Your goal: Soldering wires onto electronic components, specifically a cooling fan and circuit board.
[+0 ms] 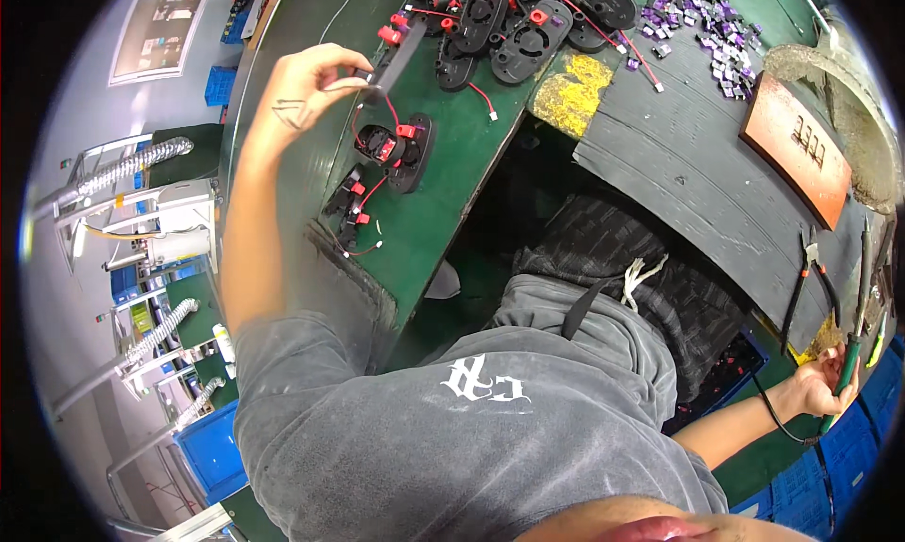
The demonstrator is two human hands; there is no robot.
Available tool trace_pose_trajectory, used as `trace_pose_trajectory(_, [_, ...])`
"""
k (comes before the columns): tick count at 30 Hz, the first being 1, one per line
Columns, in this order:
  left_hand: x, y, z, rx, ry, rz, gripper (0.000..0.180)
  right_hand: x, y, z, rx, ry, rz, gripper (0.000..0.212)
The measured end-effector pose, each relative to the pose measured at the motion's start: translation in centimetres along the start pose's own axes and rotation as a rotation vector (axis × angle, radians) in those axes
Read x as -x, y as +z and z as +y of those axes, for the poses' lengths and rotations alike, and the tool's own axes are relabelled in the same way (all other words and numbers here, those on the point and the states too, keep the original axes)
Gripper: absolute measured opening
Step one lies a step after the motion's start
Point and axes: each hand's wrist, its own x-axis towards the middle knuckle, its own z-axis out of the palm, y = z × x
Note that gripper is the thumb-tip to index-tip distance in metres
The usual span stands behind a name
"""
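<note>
My left hand (306,90) is raised over the green bench at the left, with thumb and fingers pinching a thin dark plate (401,59) seen nearly edge-on and slightly blurred. A red wire hangs below the plate toward a small black motor-like unit (379,144) with red parts, which rests by a black oval housing (412,156). At the far right, my right hand (822,384) is closed around the green handle of a soldering iron (848,365). Its metal shaft points away from me, and a black cord loops below the hand.
Several black oval housings (533,42) with fan grilles, red parts and wires lie piled at the back. Small purple-and-white parts (702,33) are scattered on the grey board (660,146). An orange block (797,151), a round stone-like rim (834,108) and black-handled pliers (809,278) lie at the right.
</note>
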Motion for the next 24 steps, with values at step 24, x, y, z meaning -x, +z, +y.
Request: trace_pose_trajectory(24, [-10.0, 4.2, 22.7, 1.331, 0.047, -0.664, 0.030, 3.4, 2.9, -0.7, -0.227, 0.014, -0.080, 0.047])
